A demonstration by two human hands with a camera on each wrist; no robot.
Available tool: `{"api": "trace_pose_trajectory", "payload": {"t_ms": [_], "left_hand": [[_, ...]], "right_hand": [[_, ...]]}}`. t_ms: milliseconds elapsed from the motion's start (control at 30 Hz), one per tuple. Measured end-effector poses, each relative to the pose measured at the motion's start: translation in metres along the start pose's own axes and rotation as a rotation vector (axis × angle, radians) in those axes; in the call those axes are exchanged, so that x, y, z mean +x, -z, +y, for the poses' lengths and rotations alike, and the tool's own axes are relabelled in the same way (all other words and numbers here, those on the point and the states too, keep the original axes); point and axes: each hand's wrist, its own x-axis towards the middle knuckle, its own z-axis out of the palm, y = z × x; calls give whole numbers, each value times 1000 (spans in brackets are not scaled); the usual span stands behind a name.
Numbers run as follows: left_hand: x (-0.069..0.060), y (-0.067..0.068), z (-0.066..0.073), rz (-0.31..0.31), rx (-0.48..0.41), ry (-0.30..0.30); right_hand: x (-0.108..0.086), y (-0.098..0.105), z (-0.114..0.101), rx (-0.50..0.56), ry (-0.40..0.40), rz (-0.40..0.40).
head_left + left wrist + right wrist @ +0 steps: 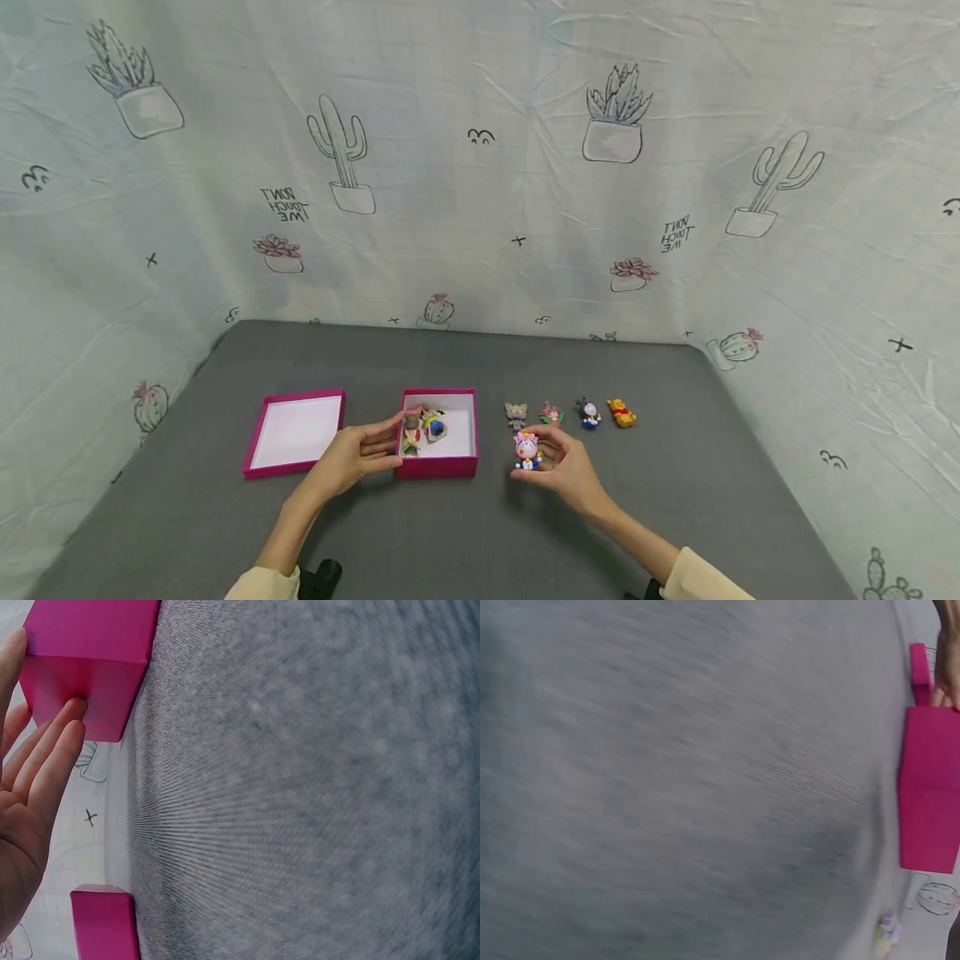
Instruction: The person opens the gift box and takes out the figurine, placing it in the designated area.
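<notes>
My right hand [566, 471] pinches a small toy figurine [528, 451] with a pink top, a white face and blue lower down, just off the box's right side. On the left, my left hand [352, 458] touches the left wall of an open pink box [438, 468], its fingers mostly straight in the left wrist view. Inside the box, at its left, lie a brownish-red figurine [412, 427] and a blue and white figurine [434, 427]; something green shows below them. In the right wrist view only a sliver of the right hand shows at the edge.
The pink lid [296, 432] lies inner side up left of the box. Behind my right hand several figurines form a row: a greyish cat-like one [516, 415], a pink one [551, 413], a dark and white one [588, 413] and a yellow bear [621, 412]. Grey cloth [480, 533] covers the table.
</notes>
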Motion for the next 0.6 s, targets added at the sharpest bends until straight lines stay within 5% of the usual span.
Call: {"api": "trace_pose_trajectory", "payload": {"t_ms": [267,600], "left_hand": [[1,1,-1,25,26,-7],[0,-3,-3,3,-43,17]], "right_hand": [[-16,3,19,-90,-44,5],[-1,7,27,-278,-182,102]]}}
